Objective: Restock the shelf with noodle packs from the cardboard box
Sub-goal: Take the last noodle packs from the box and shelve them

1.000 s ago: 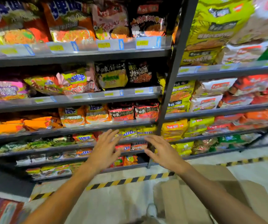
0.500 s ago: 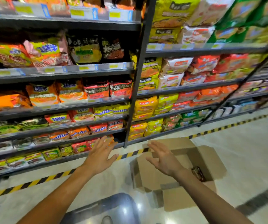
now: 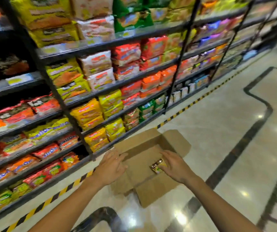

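While poised over the cardboard box (image 3: pixel 144 144), both hands spread, empty: left hand (image 3: pixel 112 166), right hand (image 3: pixel 174 166) beside noodle pack (image 3: pixel 156 165)

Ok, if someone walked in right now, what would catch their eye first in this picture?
Probably the tall dark metal shelving on the left, crammed with bright yellow, red and orange noodle packs. Next, the open brown cardboard box on the glossy floor at its foot, with both bare hands, left hand and right hand, reaching over one dark-and-yellow pack inside.
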Demonstrator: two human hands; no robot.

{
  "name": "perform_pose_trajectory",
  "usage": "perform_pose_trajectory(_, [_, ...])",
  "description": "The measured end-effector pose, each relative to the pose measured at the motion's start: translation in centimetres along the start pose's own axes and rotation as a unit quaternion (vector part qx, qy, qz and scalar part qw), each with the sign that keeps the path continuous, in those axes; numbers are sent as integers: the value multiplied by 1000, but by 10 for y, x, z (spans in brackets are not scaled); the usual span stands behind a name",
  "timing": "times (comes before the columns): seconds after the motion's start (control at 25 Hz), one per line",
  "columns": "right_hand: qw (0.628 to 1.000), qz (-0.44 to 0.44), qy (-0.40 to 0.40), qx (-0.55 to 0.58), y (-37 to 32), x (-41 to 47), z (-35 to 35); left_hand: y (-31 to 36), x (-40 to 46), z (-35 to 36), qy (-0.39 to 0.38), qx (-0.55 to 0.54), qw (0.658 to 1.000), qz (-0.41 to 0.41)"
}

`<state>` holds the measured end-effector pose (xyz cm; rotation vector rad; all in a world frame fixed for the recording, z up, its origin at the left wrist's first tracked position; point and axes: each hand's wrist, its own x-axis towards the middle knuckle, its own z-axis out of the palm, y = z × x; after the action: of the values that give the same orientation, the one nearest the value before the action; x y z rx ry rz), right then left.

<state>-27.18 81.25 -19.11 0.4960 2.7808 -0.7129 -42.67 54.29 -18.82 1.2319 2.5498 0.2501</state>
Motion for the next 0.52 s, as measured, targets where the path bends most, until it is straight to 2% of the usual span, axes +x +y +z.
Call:
perform_pose_trajectory(0.12, [999,40,10,13,74,-22,-30,68,44,11,-6,7,999,35])
perform_pose_trajectory(0.24, [999,41,24,18,116,-27,-53,103,81,19,-17,3,999,46])
perform_pose_trajectory(0.52, [999,35,-1,30,155,38,-73,100,160,36,-41,-11,999,30])
